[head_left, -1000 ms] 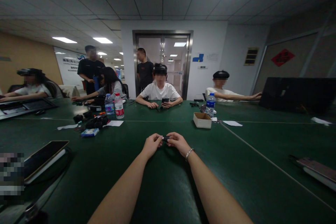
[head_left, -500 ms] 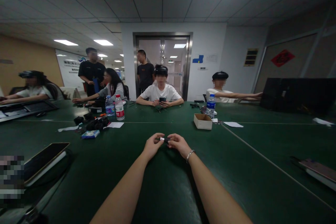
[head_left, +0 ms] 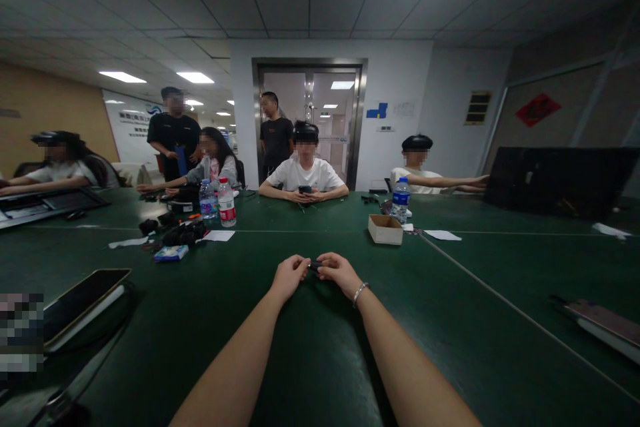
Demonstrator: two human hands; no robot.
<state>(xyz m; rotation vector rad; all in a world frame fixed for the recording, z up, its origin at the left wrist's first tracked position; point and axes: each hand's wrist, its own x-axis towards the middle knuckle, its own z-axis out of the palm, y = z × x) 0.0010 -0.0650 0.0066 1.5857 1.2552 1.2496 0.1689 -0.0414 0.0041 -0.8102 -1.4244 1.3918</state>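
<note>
Both my arms stretch out over the green table [head_left: 310,347]. My left hand [head_left: 287,275] and my right hand [head_left: 338,273] meet at the middle, fingers curled and pinched on a small dark object [head_left: 315,265] held between them just above the tabletop. What the object is I cannot make out. A bracelet [head_left: 360,292] circles my right wrist.
A small cardboard box [head_left: 385,229] and a water bottle [head_left: 401,200] stand beyond my hands to the right. Two bottles [head_left: 221,202] and dark gear [head_left: 181,233] lie at the left. Tablets [head_left: 83,297] rest at both near edges. Several people sit or stand across the table.
My hands stay pinched on the small object and have barely shifted. The person opposite has lowered a phone slightly.
</note>
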